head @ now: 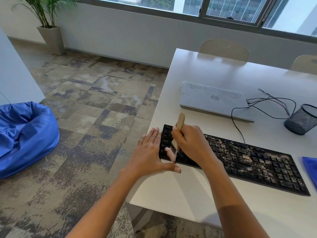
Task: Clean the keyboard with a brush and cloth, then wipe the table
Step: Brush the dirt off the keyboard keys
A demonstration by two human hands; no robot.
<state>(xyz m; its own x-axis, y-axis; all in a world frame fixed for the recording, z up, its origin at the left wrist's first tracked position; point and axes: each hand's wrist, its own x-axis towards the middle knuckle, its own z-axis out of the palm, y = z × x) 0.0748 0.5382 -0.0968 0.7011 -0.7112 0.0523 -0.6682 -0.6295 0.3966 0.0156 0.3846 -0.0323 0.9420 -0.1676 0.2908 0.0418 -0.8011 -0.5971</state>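
A black keyboard (248,158) lies on the white table (180,189), its keys covered with pale crumbs and dust from the middle to the right end. My right hand (193,143) grips a wooden-handled brush (180,122), bristles down on the keyboard's left end. My left hand (151,150) lies flat with straight fingers against the keyboard's left edge, thumb stretched along its near side. A blue cloth (310,167) shows at the right edge of the view, partly cut off.
A closed grey laptop (212,100) lies behind the keyboard, with black cables (267,102) trailing to its right. A black mesh cup (301,119) stands at far right. Two chair backs (223,48) stand beyond the table. A blue beanbag (25,136) and a potted plant (49,31) are on the carpet.
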